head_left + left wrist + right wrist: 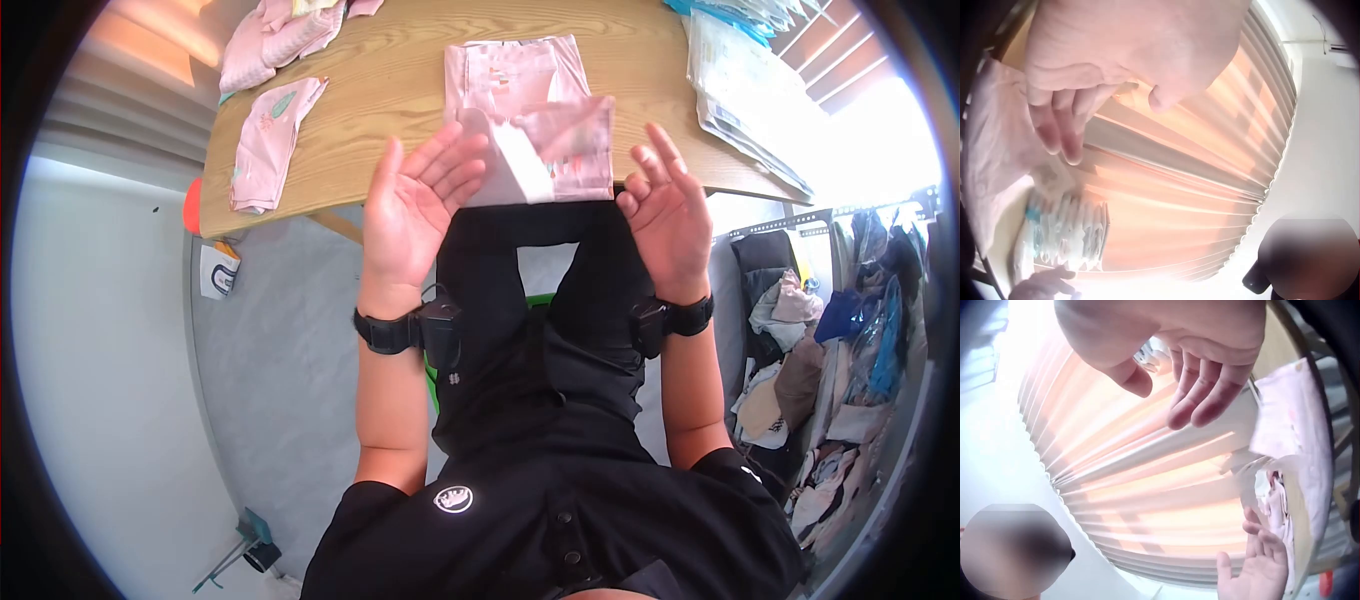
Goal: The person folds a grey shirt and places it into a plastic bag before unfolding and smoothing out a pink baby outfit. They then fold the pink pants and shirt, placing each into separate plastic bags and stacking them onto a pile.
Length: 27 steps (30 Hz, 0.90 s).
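Observation:
A pink printed garment [580, 130] lies on the wooden table at its front edge, its near part folded over and blurred, with a white strip [524, 160] across it. My left hand [415, 210] is raised palm up at the garment's left side, fingers extended, holding nothing. On the other side, my right hand [672, 215] is raised with fingers loosely bent and holds nothing. In the left wrist view the left hand [1129, 56] hangs above the pink cloth [997, 150]. The right wrist view shows the right hand [1179, 350] apart from the cloth [1297, 425].
Another folded pink garment [272, 145] lies at the table's left, with more pink clothes [280, 45] behind it. Clear plastic bags [750, 100] are stacked at the right. Clothes hang on a rack [860, 310] beside the table. Pleated curtains stand beyond the table.

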Available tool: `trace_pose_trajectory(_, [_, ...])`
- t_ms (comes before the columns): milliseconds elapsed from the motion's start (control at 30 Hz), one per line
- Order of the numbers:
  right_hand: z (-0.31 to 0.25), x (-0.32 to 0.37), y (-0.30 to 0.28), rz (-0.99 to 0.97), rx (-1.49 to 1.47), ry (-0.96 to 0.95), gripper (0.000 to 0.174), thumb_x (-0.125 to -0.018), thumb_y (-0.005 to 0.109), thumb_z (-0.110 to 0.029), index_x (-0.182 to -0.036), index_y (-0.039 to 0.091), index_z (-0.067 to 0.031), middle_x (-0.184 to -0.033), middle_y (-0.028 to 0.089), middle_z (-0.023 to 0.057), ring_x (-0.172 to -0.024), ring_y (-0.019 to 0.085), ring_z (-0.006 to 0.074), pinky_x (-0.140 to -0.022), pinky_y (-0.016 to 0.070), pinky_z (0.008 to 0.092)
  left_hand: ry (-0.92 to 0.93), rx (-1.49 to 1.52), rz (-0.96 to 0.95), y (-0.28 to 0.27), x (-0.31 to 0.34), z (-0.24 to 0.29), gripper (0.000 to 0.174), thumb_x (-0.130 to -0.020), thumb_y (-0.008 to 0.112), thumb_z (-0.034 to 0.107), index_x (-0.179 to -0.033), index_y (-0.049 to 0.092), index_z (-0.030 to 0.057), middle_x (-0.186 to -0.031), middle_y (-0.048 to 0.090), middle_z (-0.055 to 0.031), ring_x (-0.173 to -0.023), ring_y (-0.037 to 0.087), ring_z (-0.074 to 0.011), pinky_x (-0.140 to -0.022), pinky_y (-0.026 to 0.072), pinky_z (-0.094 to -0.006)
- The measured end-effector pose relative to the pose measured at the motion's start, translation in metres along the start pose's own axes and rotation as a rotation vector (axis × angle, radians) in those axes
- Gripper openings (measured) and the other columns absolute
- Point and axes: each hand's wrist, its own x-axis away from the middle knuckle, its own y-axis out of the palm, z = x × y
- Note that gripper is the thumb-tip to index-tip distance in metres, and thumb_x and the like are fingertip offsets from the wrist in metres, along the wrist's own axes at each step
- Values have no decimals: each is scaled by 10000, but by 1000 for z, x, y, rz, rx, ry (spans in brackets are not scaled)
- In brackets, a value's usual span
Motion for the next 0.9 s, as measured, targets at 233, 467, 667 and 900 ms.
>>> trace_pose_trajectory(233, [8, 0, -28, 74, 442, -126, 340, -957, 526, -35, -1292, 480, 1, -1054, 606, 91, -862, 604, 141, -778, 513, 284, 154, -590, 249, -26, -11, -13, 369, -998, 541, 221, -1258, 537, -42, -1198, 623, -158, -1065, 616, -189, -947, 479, -314])
trace_pose_trajectory(467, [29, 0, -18, 3, 795, -180, 349, -878, 619, 53, -1212, 532, -2, -1046, 607, 50, -913, 589, 101, -846, 473, 245, 435, -1261, 271, -30, -24, -32, 324, -841, 665, 96, -1150, 626, 6, -1161, 642, -134, -1118, 605, -275, -999, 440, -405])
trace_pose_trajectory(667, [28, 1, -18, 27, 1066, -252, 325, -847, 650, 7, -1164, 579, -5, -1090, 644, 75, -978, 611, 127, -860, 485, 277, 613, -1631, 215, -48, -32, -34, 395, -920, 629, 193, -1249, 577, -19, -1347, 539, -191, -1256, 509, -332, -1072, 378, -405])
trace_pose_trajectory(900, [-35, -15, -55, 177, 1756, -719, 365, -803, 621, 12, -1165, 586, -25, -1127, 601, 154, -1094, 583, 338, -932, 472, 384, 568, -2098, 322, -90, -33, -6, 529, -951, 569, 383, -1367, 525, 60, -1450, 437, -221, -1365, 376, -383, -1122, 258, -526])
